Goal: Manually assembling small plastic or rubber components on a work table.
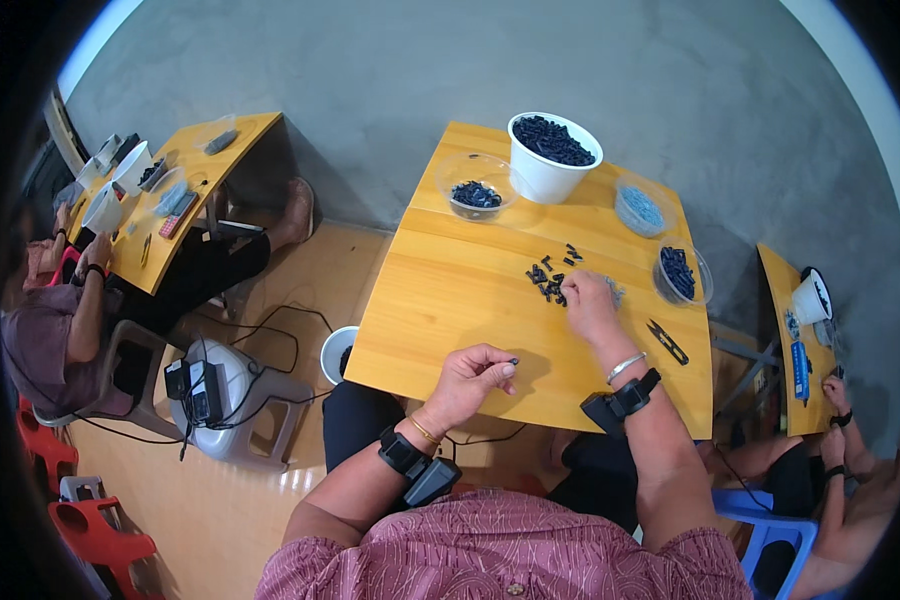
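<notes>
My left hand (470, 382) is above the near edge of the wooden table, thumb and forefinger pinching a small dark piece (514, 361). Reaching over the table's middle, my right hand (590, 303) has its fingers drawn together at a loose pile of small black cylindrical pieces (550, 288). Whether those fingers hold anything is hidden. Some small pale grey bits (618, 292) lie just beside the right hand. A pair of black thread snips (668, 342) rests to the right of that hand.
Toward the back stand a white tub of black pieces (553, 140) and a clear bowl of dark pieces (477, 195). On the right are a bowl of light blue pieces (639, 208) and another of black ones (678, 274). Co-workers sit at tables (140, 250) on both sides; cables cover a grey stool (235, 400).
</notes>
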Tool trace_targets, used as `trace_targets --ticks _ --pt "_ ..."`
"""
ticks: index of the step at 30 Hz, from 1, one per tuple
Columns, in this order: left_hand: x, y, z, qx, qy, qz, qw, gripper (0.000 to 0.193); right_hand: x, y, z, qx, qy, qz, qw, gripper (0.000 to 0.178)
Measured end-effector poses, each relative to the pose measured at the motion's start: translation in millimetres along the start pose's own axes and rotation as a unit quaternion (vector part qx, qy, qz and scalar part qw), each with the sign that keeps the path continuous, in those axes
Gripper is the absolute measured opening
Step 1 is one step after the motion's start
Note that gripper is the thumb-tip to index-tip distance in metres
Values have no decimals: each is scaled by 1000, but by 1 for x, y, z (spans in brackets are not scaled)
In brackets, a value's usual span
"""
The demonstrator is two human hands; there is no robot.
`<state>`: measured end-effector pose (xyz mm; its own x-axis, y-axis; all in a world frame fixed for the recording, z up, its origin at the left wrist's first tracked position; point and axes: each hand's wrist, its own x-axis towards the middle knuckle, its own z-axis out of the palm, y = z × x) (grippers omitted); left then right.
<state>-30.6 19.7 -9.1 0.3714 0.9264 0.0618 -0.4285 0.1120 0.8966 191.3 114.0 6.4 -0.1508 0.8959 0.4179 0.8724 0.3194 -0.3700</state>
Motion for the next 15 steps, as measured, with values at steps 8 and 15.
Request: trace_targets --ticks 8,15 --pt "1 1 -1 -11 -9 -14 1000 10 3 0 1 -12 -22 -46 999 4" --pt "1 1 -1 -5 -12 -16 1000 10 7 18 -5 42 16 -19 999 2"
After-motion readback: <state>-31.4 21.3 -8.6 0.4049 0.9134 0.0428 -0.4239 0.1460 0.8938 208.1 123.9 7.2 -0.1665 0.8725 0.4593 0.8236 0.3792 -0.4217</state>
